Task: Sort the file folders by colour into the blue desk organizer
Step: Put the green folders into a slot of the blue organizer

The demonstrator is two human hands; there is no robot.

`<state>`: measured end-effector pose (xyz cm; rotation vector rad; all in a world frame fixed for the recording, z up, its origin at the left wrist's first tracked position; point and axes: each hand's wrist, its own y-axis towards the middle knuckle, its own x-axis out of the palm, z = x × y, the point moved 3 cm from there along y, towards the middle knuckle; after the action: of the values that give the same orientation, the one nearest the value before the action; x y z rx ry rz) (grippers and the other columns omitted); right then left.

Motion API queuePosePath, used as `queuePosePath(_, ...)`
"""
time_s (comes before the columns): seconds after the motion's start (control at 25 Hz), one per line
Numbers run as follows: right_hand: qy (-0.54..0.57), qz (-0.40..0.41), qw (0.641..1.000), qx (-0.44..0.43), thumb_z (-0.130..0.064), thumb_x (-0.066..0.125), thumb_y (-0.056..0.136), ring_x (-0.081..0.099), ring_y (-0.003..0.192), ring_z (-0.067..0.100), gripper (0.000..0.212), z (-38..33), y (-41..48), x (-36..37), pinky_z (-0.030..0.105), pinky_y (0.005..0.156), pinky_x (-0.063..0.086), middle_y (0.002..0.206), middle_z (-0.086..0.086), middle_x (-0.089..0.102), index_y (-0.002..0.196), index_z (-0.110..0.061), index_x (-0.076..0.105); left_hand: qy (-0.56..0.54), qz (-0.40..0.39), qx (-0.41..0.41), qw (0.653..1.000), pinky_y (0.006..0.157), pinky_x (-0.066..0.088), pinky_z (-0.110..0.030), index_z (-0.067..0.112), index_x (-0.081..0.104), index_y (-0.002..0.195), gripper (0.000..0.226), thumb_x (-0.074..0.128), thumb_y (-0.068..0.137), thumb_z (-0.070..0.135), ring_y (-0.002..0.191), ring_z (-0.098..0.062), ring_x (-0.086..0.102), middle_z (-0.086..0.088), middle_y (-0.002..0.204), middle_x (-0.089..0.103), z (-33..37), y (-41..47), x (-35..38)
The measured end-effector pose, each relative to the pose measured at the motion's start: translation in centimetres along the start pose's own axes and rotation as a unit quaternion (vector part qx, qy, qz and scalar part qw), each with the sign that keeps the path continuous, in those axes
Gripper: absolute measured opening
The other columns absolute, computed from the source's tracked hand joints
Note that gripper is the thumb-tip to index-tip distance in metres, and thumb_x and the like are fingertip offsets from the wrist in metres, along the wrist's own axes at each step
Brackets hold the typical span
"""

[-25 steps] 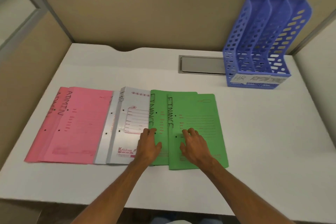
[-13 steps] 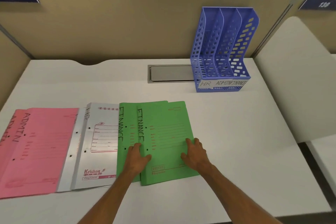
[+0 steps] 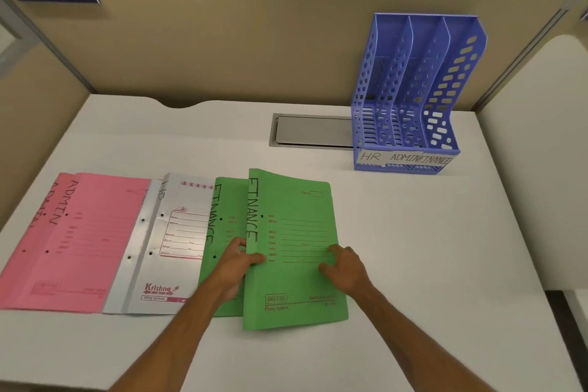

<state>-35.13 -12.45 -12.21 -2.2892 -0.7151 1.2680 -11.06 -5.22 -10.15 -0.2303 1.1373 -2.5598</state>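
Note:
Two green folders marked FINANCE lie at the centre of the white desk. My left hand grips the spine edge of the top green folder, thumb on top, and that edge is raised off the lower green folder. My right hand presses its fingers on the top folder near its right edge. To the left lie overlapping white folders and pink folders marked ADMIN. The blue desk organizer stands at the back right with three empty slots labelled HR, ADMIN, FINANCE.
A grey cable flap is set into the desk just left of the organizer. Beige partition walls close the back and left sides. A second desk surface adjoins on the right.
My left hand has moved from lying flat on the green folders to gripping the top one's spine edge, which has lifted. The camera view has swung left.

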Motion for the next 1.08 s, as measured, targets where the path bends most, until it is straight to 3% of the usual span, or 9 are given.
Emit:
queuePosePath(0.2, 0.123, -0.004, 0.991, -0.048, -0.032, 0.067, 0.09, 0.055, 0.102, 0.016, 0.054, -1.5, -1.0, -3.4, 0.019, 0.075, 0.045, 0.13, 0.007, 0.053, 0.139, -0.016, 0.051, -0.051, -0.034, 0.047, 0.997, 0.078, 0.059, -0.049, 0.012, 0.044, 0.119, 0.043, 0.063, 0.086, -0.007, 0.093, -0.036, 0.072, -0.021, 0.109, 0.07, 2.9, -3.2, 3.4)
queuePosePath(0.24, 0.165, -0.003, 0.985, -0.056, -0.034, 0.067, 0.089, 0.056, 0.106, 0.016, 0.055, -2.2, -1.5, -4.3, 0.02, 0.079, 0.047, 0.132, 0.005, 0.054, 0.139, -0.018, 0.052, -0.047, -0.04, 0.061, 0.996, 0.08, 0.059, -0.05, 0.014, 0.044, 0.119, 0.042, 0.063, 0.086, -0.006, 0.094, -0.036, 0.072, -0.02, 0.109, 0.07, 3.7, -4.0, 4.3)
queuePosePath(0.36, 0.288, -0.009, 0.954, -0.08, -0.045, 0.069, 0.086, 0.059, 0.116, 0.018, 0.059, -4.5, -3.4, -7.1, 0.041, 0.097, 0.052, 0.132, 0.001, 0.057, 0.138, -0.024, 0.053, -0.029, -0.05, 0.122, 0.991, 0.085, 0.057, -0.052, 0.018, 0.044, 0.117, 0.041, 0.066, 0.087, 0.0, 0.095, -0.033, 0.072, -0.014, 0.106, 0.072, 6.5, -7.0, 7.0)
queuePosePath(0.52, 0.416, -0.043, 0.901, -0.119, -0.055, 0.072, 0.078, 0.065, 0.11, 0.013, 0.067, -6.8, -6.1, -11.3, 0.046, 0.09, 0.057, 0.122, -0.001, 0.067, 0.136, -0.028, 0.054, 0.012, -0.078, 0.215, 0.973, 0.08, 0.06, -0.046, 0.021, 0.04, 0.116, 0.039, 0.064, 0.089, 0.004, 0.096, -0.029, 0.072, -0.005, 0.106, 0.073, 9.9, -11.1, 10.9)
queuePosePath(0.68, 0.473, -0.016, 0.861, -0.185, -0.045, 0.079, 0.078, 0.07, 0.104, 0.014, 0.042, -8.0, -8.4, -15.1, 0.04, 0.081, 0.061, 0.113, -0.004, 0.073, 0.117, -0.035, 0.068, 0.118, -0.131, 0.296, 0.939, 0.091, 0.056, -0.038, 0.037, 0.034, 0.132, 0.056, 0.063, 0.092, 0.009, 0.111, -0.011, 0.064, 0.01, 0.119, 0.068, 12.1, -13.5, 14.4)
queuePosePath(0.76, 0.478, 0.018, 0.853, -0.209, -0.041, 0.08, 0.079, 0.07, 0.106, 0.016, 0.046, -7.7, -9.6, -16.9, 0.038, 0.079, 0.061, 0.115, -0.004, 0.072, 0.122, -0.032, 0.066, 0.142, -0.177, 0.327, 0.917, 0.094, 0.053, -0.033, 0.045, 0.035, 0.138, 0.067, 0.066, 0.09, 0.012, 0.122, -0.004, 0.055, 0.016, 0.13, 0.059, 13.2, -14.3, 15.7)
queuePosePath(0.92, 0.46, 0.097, 0.848, -0.244, -0.037, 0.078, 0.082, 0.065, 0.115, 0.019, 0.05, -5.7, -12.0, -20.8, 0.045, 0.091, 0.057, 0.121, -0.002, 0.069, 0.128, -0.025, 0.062, 0.126, -0.279, 0.358, 0.882, 0.101, 0.049, -0.039, 0.034, 0.043, 0.138, 0.066, 0.071, 0.084, 0.009, 0.133, -0.012, 0.048, 0.007, 0.141, 0.052, 15.4, -15.0, 18.8)
queuePosePath(1.08, 0.452, 0.162, 0.839, -0.257, -0.03, 0.082, 0.078, 0.064, 0.118, 0.023, 0.057, -2.9, -13.4, -25.1, 0.054, 0.099, 0.051, 0.124, 0.003, 0.068, 0.128, -0.018, 0.06, 0.137, -0.303, 0.382, 0.862, 0.094, 0.053, -0.039, 0.034, 0.04, 0.137, 0.077, 0.074, 0.078, -0.002, 0.13, -0.015, 0.052, 0.002, 0.135, 0.06, 17.1, -15.2, 23.5)
